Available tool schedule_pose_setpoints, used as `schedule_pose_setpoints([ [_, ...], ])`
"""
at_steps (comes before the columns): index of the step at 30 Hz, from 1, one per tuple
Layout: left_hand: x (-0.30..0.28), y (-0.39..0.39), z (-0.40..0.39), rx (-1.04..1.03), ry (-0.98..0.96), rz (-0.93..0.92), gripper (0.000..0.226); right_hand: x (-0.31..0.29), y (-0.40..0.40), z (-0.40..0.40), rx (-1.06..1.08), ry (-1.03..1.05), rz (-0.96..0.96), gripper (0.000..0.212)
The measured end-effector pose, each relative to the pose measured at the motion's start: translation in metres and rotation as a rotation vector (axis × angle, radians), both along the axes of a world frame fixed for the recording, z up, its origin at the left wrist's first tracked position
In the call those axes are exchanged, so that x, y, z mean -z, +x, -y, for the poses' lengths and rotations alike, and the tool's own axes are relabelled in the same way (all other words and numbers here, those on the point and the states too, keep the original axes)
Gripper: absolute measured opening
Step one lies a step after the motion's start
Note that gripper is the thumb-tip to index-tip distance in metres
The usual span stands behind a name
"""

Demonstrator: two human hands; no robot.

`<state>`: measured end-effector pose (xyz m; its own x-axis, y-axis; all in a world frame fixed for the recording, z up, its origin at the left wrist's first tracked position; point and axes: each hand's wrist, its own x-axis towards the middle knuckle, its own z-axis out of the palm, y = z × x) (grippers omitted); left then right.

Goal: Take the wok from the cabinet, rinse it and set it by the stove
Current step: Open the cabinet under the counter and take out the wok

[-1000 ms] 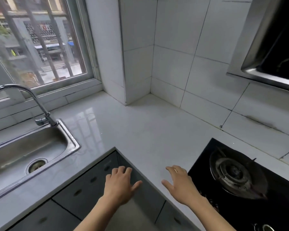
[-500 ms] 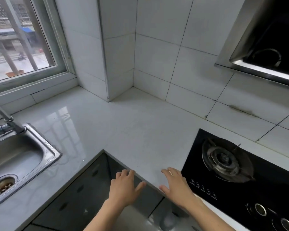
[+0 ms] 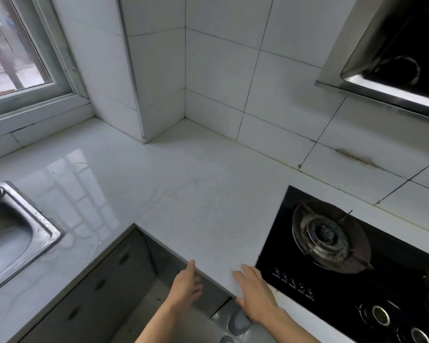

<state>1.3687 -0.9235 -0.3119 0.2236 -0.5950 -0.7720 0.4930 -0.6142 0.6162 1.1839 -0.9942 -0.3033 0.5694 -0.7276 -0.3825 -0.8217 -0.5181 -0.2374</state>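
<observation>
Single head-worn wide-angle view, looking steeply down and forward into an L-shaped countertop point(image 3: 183, 184) corner, close above it, sink point(image 3: 22, 233) at left edge, gas stove point(image 3: 357, 263) at right, window point(image 3: 18, 58) upper left.

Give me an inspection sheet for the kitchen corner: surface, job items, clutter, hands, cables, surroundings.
Surface: white countertop, glossy, faint smudges.
Job's things: wok not in view; sink at left; gas stove at right; cabinet doors below the counter edge.
Clutter: nothing seen.
Hands: left hand open, in front of the counter edge; right hand open, flat over the counter beside the stove.
Cables: nothing seen.
Surroundings: tiled wall, window, range hood.
</observation>
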Motion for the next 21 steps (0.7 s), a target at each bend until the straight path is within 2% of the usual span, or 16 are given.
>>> schedule_pose_setpoints([
  [3,0.009,-0.011,0.010,-0.195,-0.010,-0.237,0.077,0.007,-0.005,0.001,-0.014,-0.012,0.018,0.067],
  [9,0.033,-0.025,0.018,-0.470,0.007,-0.394,0.088,0.019,-0.009,0.002,-0.026,0.028,0.057,0.065],
  [15,0.049,-0.035,0.030,-0.567,-0.045,-0.532,0.081,0.026,-0.012,0.007,-0.010,0.020,0.088,0.065],
  [21,0.057,-0.035,0.027,-0.548,-0.065,-0.548,0.077,0.028,-0.011,0.009,-0.013,0.007,0.079,0.063],
])
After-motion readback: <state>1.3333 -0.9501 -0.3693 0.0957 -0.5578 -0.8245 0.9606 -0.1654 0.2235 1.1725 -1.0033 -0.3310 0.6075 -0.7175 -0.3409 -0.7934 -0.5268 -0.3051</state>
